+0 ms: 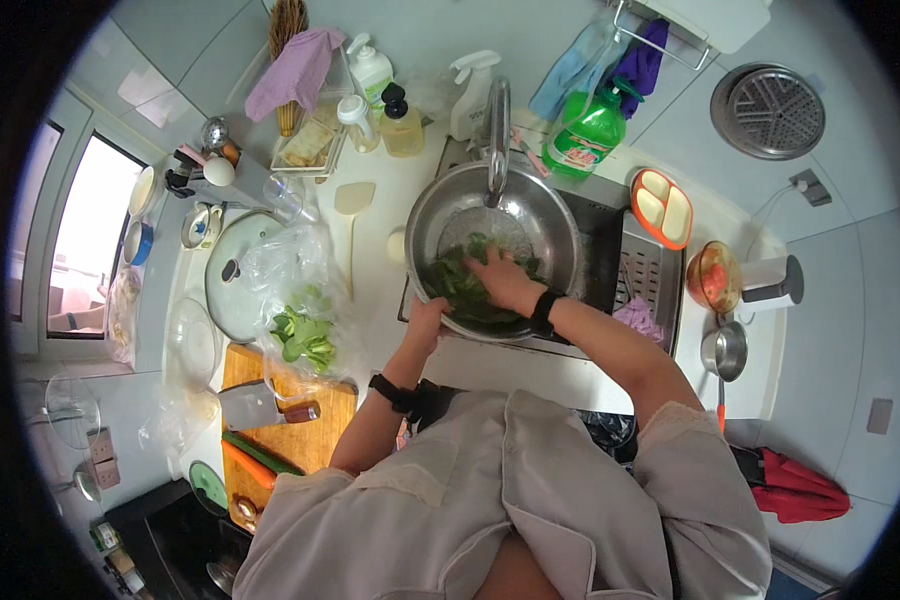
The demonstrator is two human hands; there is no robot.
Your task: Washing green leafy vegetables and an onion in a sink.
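Note:
A wide stainless steel bowl (pixel 562 232) sits in the sink under the curved faucet (pixel 499 140), with water and dark leafy greens (pixel 460 290) inside. My left hand (pixel 428 322) grips the bowl's near left rim. Down in the bowl, my right hand (pixel 510 284) has its fingers curled into the greens; their tips are partly hidden among the leaves. Both wrists wear black bands.
Left of the sink lie a clear plastic bag with light green vegetables (pixel 305 337), a spatula (pixel 352 225) and a glass lid (pixel 232 272). A cleaver (pixel 255 404) and a carrot (pixel 250 464) rest on the cutting board (pixel 315 440). Bottles, including a green one (pixel 582 133), stand behind.

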